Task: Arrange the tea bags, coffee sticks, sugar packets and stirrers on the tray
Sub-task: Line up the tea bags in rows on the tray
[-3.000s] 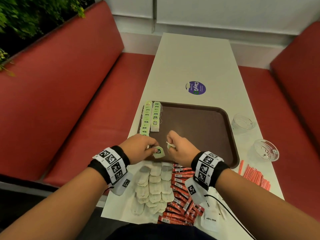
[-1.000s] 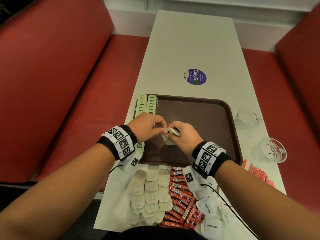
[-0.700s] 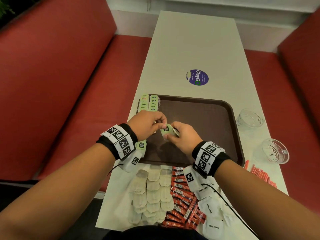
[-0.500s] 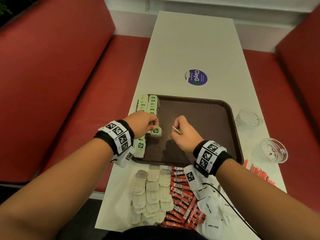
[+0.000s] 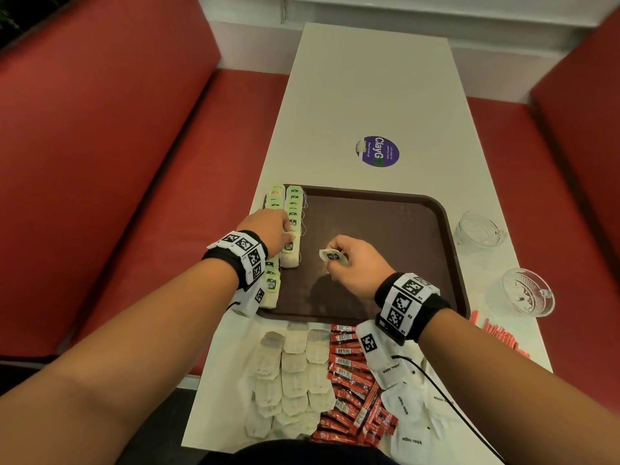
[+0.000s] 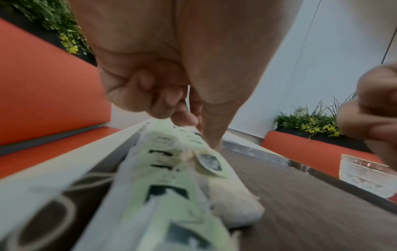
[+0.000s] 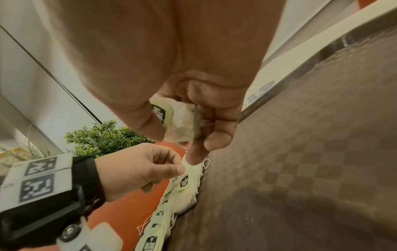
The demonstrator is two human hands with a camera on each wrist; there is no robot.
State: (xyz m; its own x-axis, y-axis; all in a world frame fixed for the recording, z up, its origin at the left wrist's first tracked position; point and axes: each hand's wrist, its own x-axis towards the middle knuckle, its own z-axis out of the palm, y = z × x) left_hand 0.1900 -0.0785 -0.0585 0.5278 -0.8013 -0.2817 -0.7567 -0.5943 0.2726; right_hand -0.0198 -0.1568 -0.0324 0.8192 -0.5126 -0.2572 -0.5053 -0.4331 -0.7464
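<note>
Red benches (image 5: 100, 146) flanked the white surface (image 5: 369, 78). On the tray (image 5: 385, 236), the left hand (image 5: 268, 229) pinched the nearest tea bag (image 5: 289, 253) of the second row along the left rim. Beside it, the right hand (image 5: 352, 263) held another bag (image 5: 332, 256) above the tray. Two glass dishes (image 5: 479, 229) stood further right.

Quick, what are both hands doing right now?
Left hand: pinching a tea bag at the near end of the second row on the tray.
Right hand: holding another tea bag above the tray.
</note>
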